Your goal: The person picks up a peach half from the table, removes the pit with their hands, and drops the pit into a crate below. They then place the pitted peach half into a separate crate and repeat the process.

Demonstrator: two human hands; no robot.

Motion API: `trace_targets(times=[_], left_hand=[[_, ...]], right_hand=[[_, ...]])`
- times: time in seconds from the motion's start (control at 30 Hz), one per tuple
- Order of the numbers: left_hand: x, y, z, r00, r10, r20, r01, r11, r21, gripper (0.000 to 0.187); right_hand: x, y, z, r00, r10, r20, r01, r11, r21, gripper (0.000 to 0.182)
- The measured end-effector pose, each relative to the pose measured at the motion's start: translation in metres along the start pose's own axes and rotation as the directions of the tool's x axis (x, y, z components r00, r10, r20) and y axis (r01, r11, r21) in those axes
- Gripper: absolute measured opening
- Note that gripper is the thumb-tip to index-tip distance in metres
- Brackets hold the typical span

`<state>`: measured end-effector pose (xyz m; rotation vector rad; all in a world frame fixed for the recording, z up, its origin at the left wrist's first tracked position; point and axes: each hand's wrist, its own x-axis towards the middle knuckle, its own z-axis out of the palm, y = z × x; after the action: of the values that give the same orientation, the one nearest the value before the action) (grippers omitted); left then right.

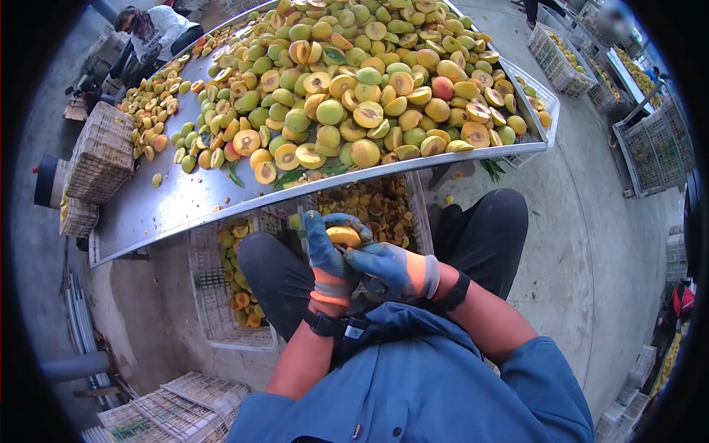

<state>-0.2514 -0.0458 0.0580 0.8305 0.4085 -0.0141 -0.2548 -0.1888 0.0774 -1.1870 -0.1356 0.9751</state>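
Note:
My left hand (331, 255), in a blue and orange glove, is closed around a cut yellow fruit half (344, 236) above my lap. My right hand (395, 267), gloved the same way, has its fingers pressed together against the lower right side of that fruit. Whether anything small sits between the right fingertips is hidden. Just beyond my hands is the metal table (244, 205), with a large heap of halved and whole green-yellow fruit (368, 114) on it. Below the table's edge, a crate of darker fruit pieces (377, 210) stands between my knees.
Left of my knee stands a crate (214, 306) with fruit halves. Stacked crates (100, 151) stand at the table's left end, others (192, 406) at the bottom left. A co-worker (159, 33) sits at the far left. More crates (653, 148) stand at the right.

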Motion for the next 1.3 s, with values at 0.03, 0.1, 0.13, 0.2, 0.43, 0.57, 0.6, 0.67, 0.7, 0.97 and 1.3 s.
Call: trace_targets(times=[0.03,0.1,0.13,0.2,0.43,0.57,0.6,0.67,0.7,0.97,1.3], left_hand=[[0.000,0.002,-0.004,0.996,-0.024,0.084,0.021,0.999,0.033,0.056],[-0.002,0.005,-0.005,0.985,-0.053,0.163,0.042,0.997,0.071,0.055],[-0.004,0.009,-0.003,0.977,-0.107,0.186,0.092,0.992,0.087,0.054],[-0.009,0.018,0.002,0.962,-0.179,0.208,0.152,0.979,0.138,0.050],[0.009,0.076,-0.062,0.504,0.582,0.638,-0.535,-0.370,0.760,0.017],[0.039,0.142,-0.166,0.775,0.598,-0.205,-0.379,0.699,0.606,0.033],[0.048,0.151,-0.171,0.766,0.609,-0.206,-0.389,0.694,0.606,0.033],[0.068,0.169,-0.171,0.612,0.738,0.284,-0.167,-0.231,0.959,0.031],[0.075,0.174,-0.149,0.600,0.713,0.362,-0.253,-0.260,0.932,0.031],[0.205,0.134,-0.084,0.967,0.239,0.084,-0.038,-0.194,0.980,0.062],[0.120,0.117,-0.053,0.991,0.109,0.074,-0.127,0.942,0.310,0.032]], right_hand=[[0.000,0.000,-0.001,1.000,0.001,0.001,-0.001,1.000,0.001,0.040],[-0.003,0.002,-0.004,0.973,0.166,0.162,-0.222,0.872,0.437,0.040],[0.001,0.013,-0.007,0.964,0.092,0.248,-0.214,0.825,0.523,0.041],[0.002,0.016,-0.012,0.939,0.080,0.334,-0.274,0.760,0.589,0.039],[0.001,0.015,-0.012,0.920,0.222,0.324,-0.342,0.859,0.382,0.044],[0.016,0.041,-0.014,0.966,0.027,-0.256,-0.236,0.489,-0.840,0.055],[0.019,0.044,-0.016,0.962,0.040,-0.271,-0.260,0.437,-0.861,0.055],[0.023,0.052,-0.017,0.952,0.061,-0.299,-0.300,0.377,-0.876,0.056],[0.022,0.052,-0.014,0.953,0.019,-0.303,-0.283,0.424,-0.860,0.055],[0.012,0.052,-0.014,0.941,-0.209,-0.266,-0.105,0.568,-0.816,0.045],[0.051,-0.042,0.015,0.713,-0.655,-0.252,0.390,0.668,-0.634,0.038]])
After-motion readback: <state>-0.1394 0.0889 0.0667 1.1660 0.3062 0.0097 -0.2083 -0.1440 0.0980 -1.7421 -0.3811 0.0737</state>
